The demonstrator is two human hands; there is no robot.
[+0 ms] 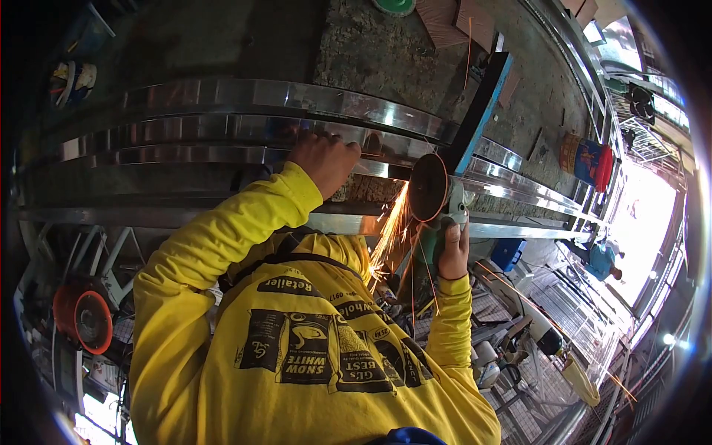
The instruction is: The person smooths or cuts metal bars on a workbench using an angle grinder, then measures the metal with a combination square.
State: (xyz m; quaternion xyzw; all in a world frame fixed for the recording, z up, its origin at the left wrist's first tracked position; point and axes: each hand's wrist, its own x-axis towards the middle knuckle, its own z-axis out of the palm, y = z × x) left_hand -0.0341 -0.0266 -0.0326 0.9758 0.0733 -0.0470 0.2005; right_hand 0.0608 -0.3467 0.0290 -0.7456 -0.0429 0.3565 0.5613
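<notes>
My left hand [324,159] rests on the shiny metal bars [245,126], its fingers curled over the edge of one. In my right hand [454,254] is an angle grinder [458,210], held by its body with the thumb on top. Its round disc [429,188] meets the nearer bar, right of my left hand. Bright sparks [393,222] stream from the disc down toward my yellow shirt. A dark square tube with a blue side [482,111] lies slantwise across the bars, just beyond the disc.
A red-lidded bucket [586,159] stands at the right, and a person in blue [602,259] is farther off. A red-rimmed round machine [93,321] is at lower left. Another container [73,83] sits at upper left. Metal frames and tools clutter the lower right.
</notes>
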